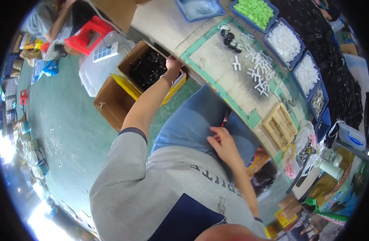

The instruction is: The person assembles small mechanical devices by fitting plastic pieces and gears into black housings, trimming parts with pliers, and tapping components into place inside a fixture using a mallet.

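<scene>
My left hand (174, 65) is at the right rim of a cardboard box (135, 53), beside the table's edge. Many small black parts (146, 69) fill the bottom of that box. The fingers of this hand are mostly hidden, so I cannot see whether they grasp anything. My right hand (224, 145) hovers over or rests on my thigh, its fingers loosely bent and apart with nothing between them. On the table's green mat lie a pile of white branched plastic pieces (260, 70) and a few black round parts (230, 41).
Blue trays along the table's far side hold green pieces (254, 14), white pieces (284, 42) and metal parts (318, 101). A wooden fixture (280, 125) sits near the table's edge. An open cardboard box (114, 100), a red stool (88, 34) and another person (48, 22) are at the left.
</scene>
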### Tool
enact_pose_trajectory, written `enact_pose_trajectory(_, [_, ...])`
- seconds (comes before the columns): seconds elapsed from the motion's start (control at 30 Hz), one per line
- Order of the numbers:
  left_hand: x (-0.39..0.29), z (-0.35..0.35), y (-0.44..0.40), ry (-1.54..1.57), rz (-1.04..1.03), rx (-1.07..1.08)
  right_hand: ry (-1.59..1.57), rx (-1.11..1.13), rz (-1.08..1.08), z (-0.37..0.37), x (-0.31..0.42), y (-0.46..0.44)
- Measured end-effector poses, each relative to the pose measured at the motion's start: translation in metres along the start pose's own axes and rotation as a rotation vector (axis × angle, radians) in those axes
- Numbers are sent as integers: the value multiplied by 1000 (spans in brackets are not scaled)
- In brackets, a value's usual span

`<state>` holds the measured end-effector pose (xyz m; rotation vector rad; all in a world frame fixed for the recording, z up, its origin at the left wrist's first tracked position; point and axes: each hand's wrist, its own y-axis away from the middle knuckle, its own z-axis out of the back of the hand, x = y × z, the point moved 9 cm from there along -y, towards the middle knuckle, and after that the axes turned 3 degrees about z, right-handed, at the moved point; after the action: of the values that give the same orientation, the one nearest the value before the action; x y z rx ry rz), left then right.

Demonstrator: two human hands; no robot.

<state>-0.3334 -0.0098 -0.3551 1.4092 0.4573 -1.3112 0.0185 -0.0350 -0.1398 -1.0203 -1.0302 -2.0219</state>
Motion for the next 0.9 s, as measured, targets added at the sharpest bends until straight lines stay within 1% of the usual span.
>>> enact_pose_trajectory(0.07, [-19, -10, -6, -339, -192, -50, 29, 1, 28, -3, 3, -2])
enact_pose_trajectory(0.13, [-37, -17, 9, -617, -372, -82, 48, -5, 57, -4, 5, -1])
enact_pose_trajectory(0.23, [-50, -34, 37, -915, -599, -15, 20, 7, 63, 0, 8, 2])
enact_pose_trajectory(0.3, [-45, -45, 49, -1091, -659, 82, 10, 27, 3, 5, 11, 7])
enact_pose_trajectory(0.33, [-43, -49, 51, -1172, -673, 127, 23, -25, 52, 9, 13, 10])
enact_pose_trajectory(0.4, [-37, -54, 52, -1308, -683, 209, 21, -46, 78, 18, 18, 17])
enact_pose_trajectory(0.43, [-42, -74, 56, -1366, -712, 261, 28, -70, 116, 29, 26, 26])
enact_pose_trajectory(0.5, [-41, -73, 55, -1478, -704, 296, -8, -60, 125, 43, 38, 37])
enact_pose_trajectory(0.6, [-42, -71, 55, -1590, -706, 333, -56, -45, 158, 98, 68, 59])
enact_pose_trajectory(0.63, [-43, -71, 55, -1615, -713, 348, -174, -97, 127, 124, 70, 66])
enact_pose_trajectory(0.67, [-44, -70, 56, -1640, -720, 358, -101, -219, 174, 153, 71, 74])
enact_pose_trajectory(0.7, [-45, -67, 56, -1659, -728, 366, -91, -381, 118, 189, 69, 86])
enact_pose_trajectory(0.73, [-46, -66, 58, -1677, -740, 377, 39, -562, 164, 225, 64, 97])
enact_pose_trajectory(0.77, [-48, -66, 59, -1694, -753, 382, 36, -725, 145, 262, 48, 106])
enact_pose_trajectory(0.8, [-50, -64, 61, -1713, -768, 389, 222, -908, 100, 302, 45, 117])
enact_pose_trajectory(0.83, [-52, -63, 63, -1723, -793, 394, 123, -1058, 121, 341, 25, 124])
enact_pose_trajectory(0.87, [-53, -60, 66, -1738, -812, 403, 99, -1123, 94, 382, -7, 124])
enact_pose_trajectory(0.9, [-56, -60, 71, -1744, -840, 412, 297, -1195, 88, 418, -15, 125])
